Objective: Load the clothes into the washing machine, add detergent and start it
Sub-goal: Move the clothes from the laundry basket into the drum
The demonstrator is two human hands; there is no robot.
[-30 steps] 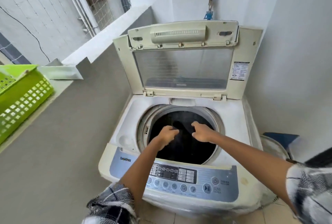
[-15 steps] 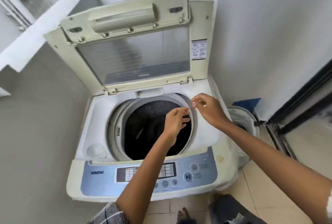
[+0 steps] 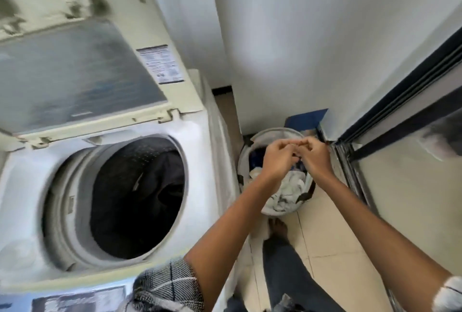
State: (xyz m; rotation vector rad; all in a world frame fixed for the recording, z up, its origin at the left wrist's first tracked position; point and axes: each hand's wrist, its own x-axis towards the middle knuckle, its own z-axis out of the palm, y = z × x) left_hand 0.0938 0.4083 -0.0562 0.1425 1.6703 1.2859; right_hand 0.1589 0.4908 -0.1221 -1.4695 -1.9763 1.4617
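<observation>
Hovering over the round basket [image 3: 272, 134] of crumpled clothes [image 3: 287, 194], left hand [image 3: 280, 159] and right hand [image 3: 316, 156] curl loosely, empty.

You stand on a tiled floor [image 3: 322, 231]. A white wall [image 3: 312, 36] rises ahead. A dark-framed sliding door [image 3: 390, 121] borders your right.

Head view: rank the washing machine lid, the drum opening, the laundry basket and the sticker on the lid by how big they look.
1. Washing machine lid, cut off by the frame
2. Drum opening
3. Laundry basket, farther away and partly hidden by both hands, so unsure
4. Sticker
</observation>
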